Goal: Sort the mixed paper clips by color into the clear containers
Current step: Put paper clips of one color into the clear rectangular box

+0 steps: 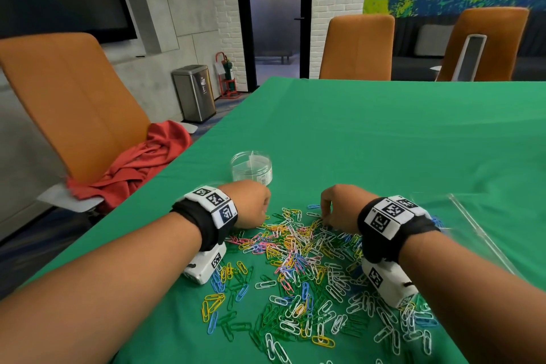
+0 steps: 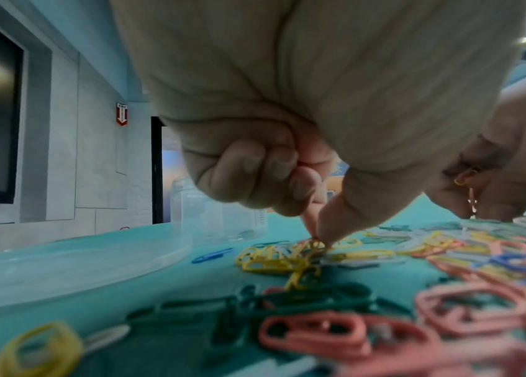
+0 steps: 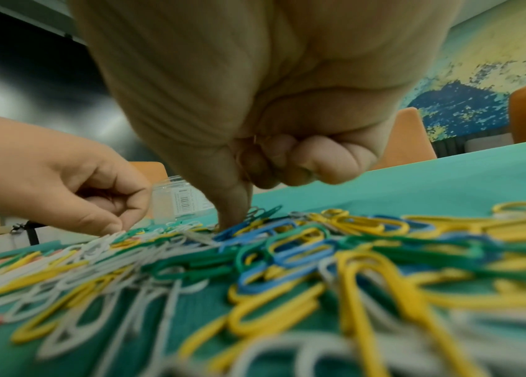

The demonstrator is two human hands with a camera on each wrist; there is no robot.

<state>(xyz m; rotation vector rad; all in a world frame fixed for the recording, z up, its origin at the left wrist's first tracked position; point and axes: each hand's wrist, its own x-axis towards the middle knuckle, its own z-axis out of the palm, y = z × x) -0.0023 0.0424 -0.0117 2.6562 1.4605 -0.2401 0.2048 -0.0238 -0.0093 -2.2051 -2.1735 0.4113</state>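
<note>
Nearest us, the paper clips (image 1: 307,278) lie scattered in a mixed heap of yellow, green, white, blue and pink across the green-covered worktop (image 1: 384,142), and both our forearms reach over them. Our left hand (image 1: 251,204) sits at the far left edge of the heap; in the left wrist view its thumb and forefinger come together in a pinch on a yellow clip (image 2: 314,246) at the top of a small yellow tangle, while the other fingers (image 2: 255,176) are curled into the palm. Our right hand (image 1: 339,207) is at the far right part of the heap, fingers curled tight; in the right wrist view its thumb tip and forefinger press down among blue and yellow clips, and a thin clip (image 3: 260,139) shows tucked inside the curled fingers, its colour too dim to tell. To the right of that wrist a clear plastic bag (image 1: 472,216) lies flat on the worktop. Just beyond our left hand stands a round clear container (image 1: 251,170), upright, with a barcode label on its side. Farther off, orange chairs (image 1: 357,47) stand around the worktop, one with a red cloth (image 1: 141,162) draped over its seat
</note>
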